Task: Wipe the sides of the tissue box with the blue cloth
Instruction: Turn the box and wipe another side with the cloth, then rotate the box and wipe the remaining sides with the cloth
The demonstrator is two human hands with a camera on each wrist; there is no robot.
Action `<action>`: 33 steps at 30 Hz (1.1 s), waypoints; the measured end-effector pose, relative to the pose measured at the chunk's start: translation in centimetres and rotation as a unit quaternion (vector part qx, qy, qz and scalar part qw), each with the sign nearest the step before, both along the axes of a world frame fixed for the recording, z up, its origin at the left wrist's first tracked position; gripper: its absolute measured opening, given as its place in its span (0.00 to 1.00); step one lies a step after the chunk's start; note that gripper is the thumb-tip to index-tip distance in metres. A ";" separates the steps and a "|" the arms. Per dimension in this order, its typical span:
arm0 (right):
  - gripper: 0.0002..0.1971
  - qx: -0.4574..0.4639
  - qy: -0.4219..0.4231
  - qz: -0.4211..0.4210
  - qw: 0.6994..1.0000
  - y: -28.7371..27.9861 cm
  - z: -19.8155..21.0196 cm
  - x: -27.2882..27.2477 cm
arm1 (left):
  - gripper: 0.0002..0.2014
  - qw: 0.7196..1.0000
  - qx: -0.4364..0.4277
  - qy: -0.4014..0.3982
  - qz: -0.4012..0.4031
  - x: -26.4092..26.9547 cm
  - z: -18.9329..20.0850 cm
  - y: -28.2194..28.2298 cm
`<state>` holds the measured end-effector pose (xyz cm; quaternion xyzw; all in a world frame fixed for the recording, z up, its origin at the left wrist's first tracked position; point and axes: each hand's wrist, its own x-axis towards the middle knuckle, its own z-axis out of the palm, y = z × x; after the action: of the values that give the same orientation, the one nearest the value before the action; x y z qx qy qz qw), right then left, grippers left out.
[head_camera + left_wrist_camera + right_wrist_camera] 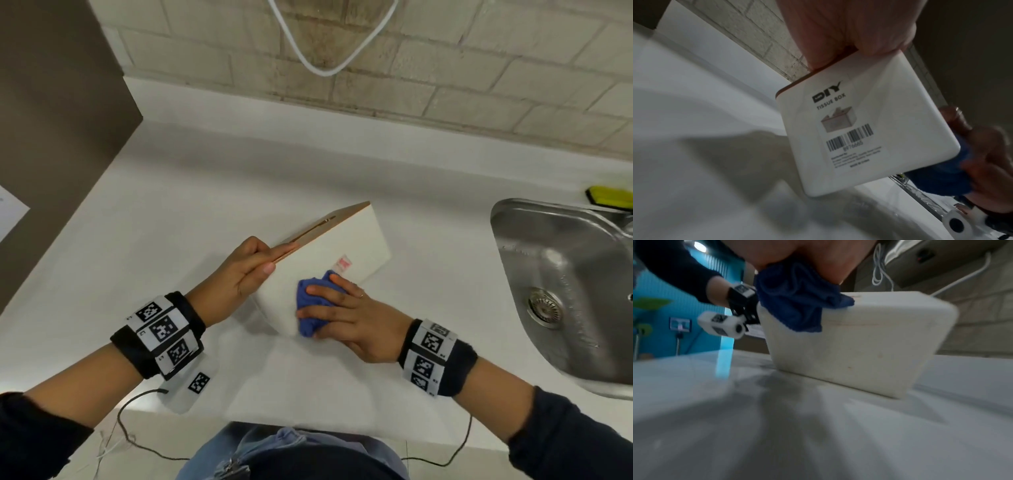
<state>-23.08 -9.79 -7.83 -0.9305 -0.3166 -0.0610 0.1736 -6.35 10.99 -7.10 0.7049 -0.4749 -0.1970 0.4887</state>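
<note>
The tissue box (pixel 322 260) is tipped on the white counter (pixel 171 212), resting on one long lower edge, with its broad white side turned upward. Its wood-coloured lid (pixel 318 228), with the slot, faces away from the person and to the left; what is inside the box cannot be seen. The long axis runs from just in front of the left hand (pixel 243 270) away and to the right, toward the sink (pixel 565 291). The near end of the box is gripped by the left hand, the thumb laid on the white side and the fingers curled over the lid edge. In the left wrist view the end panel is seen with a printed label (pixel 849 126) reading "TISSUE BOX" and a barcode.

The blue cloth (pixel 313 301) is bunched under the right hand (pixel 346 318) and pressed against the upward side, near the box's lower near corner. The cloth is held by curled fingers and thumb, and a fold of it is seen draped over the box's edge in the right wrist view. A small red sticker (pixel 343 263) lies just beyond the right fingertips.

The steel sink basin, well to the right of the right hand, holds only its drain strainer (pixel 544 306). A yellow sponge (pixel 609 196) sits beyond the sink rim.
</note>
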 end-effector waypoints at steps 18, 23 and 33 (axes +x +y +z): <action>0.11 0.452 0.002 -0.556 0.698 -6.5 2.4 -4.5 | 0.29 0.979 0.106 -0.156 -0.082 -1.0 1.5 -0.8; 0.10 0.486 0.001 -0.554 0.676 -4.6 1.3 -5.9 | 0.22 0.919 0.182 -0.312 -0.155 1.8 2.0 -0.4; 0.09 0.470 0.009 -0.540 0.698 -2.4 2.5 -7.0 | 0.23 0.933 0.160 -0.320 -0.023 -2.9 2.3 -4.4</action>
<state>-30.08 -12.23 -5.35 -0.7395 0.3113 -0.2765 0.5289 -9.28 6.59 -4.84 0.7884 -0.5843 -0.0455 0.1868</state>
